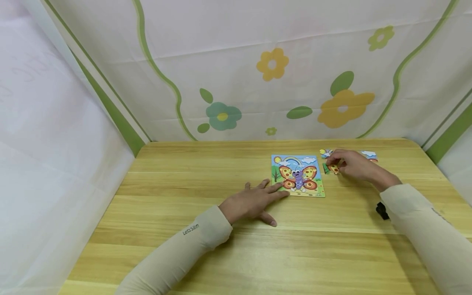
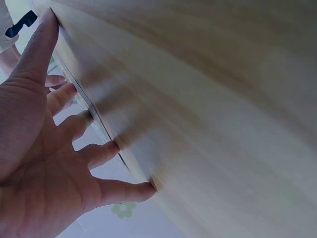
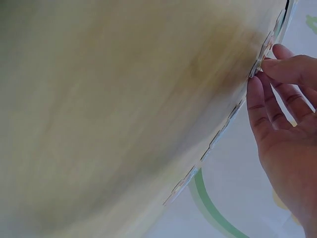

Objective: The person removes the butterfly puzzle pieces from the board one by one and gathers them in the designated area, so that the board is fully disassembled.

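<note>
A square butterfly jigsaw puzzle lies flat on the wooden table, with a sun, a rainbow and clouds pictured on it. My left hand rests with fingers spread, some fingertips on the puzzle's lower left corner and the thumb on the wood. In the left wrist view, the left hand has its fingertips along the puzzle's thin edge. To the puzzle's right, my right hand pinches a puzzle piece low over the table. The right wrist view shows the right hand's thumb and fingers meeting at that piece, which they partly hide.
Loose pieces lie about the right hand: a green one, one with a yellow patch, and a cloud one partly behind the hand. A black device shows beside the right cuff. A flower-printed curtain stands behind the table.
</note>
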`<state>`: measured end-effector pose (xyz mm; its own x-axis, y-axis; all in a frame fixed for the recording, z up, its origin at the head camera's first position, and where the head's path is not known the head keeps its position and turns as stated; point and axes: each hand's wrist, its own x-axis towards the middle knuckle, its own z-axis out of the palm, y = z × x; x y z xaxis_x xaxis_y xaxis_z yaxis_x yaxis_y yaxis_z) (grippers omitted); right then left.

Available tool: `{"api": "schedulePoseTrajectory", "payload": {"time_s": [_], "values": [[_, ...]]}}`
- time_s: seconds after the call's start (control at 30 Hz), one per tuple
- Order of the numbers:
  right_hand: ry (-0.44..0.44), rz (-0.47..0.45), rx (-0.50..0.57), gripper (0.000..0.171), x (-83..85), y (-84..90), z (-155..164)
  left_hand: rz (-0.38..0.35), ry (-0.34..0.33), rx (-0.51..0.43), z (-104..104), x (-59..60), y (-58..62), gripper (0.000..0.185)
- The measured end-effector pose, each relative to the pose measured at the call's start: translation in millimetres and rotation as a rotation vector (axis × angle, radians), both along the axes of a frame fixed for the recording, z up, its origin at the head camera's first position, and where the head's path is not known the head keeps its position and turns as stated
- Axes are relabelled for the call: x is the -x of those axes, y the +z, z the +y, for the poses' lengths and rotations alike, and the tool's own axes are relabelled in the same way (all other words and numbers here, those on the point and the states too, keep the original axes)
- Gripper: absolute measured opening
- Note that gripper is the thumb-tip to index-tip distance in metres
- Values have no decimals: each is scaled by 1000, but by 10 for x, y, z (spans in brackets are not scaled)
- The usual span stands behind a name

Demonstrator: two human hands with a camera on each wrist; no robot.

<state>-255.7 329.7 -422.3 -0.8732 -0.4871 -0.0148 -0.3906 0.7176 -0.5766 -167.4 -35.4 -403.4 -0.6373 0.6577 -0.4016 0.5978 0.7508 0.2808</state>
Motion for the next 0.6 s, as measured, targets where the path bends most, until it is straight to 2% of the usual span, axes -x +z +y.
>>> {"api": "schedulePoseTrajectory", "payload": {"time_s": [0.3, 0.47, 0.6], "values": [[-8, 24, -33, 42, -19, 49, -45, 13, -8, 13, 10, 5, 3, 96], [24, 47, -24, 36, -41, 143, -200, -3, -5, 9, 11, 2, 18, 95], [54, 51, -22, 32, -61, 216, -370, 12, -21, -5, 8, 1, 27, 94]]}}
